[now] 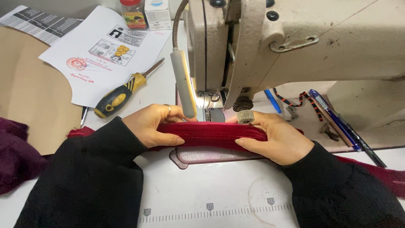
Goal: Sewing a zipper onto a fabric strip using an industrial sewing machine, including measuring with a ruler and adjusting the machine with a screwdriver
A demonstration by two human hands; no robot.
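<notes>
Both grips pinch red fabric strip [211,134] — left hand [154,124], right hand [274,137] — long axis left-right.

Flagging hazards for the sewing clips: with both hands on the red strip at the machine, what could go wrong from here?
1. The left hand and right hand pinch the folded red fabric strip close to the presser foot; fingertips could drift under the needle.
2. The folded strip may slip, skewing the seam.
3. The screwdriver near the left sleeve could get knocked.
</notes>
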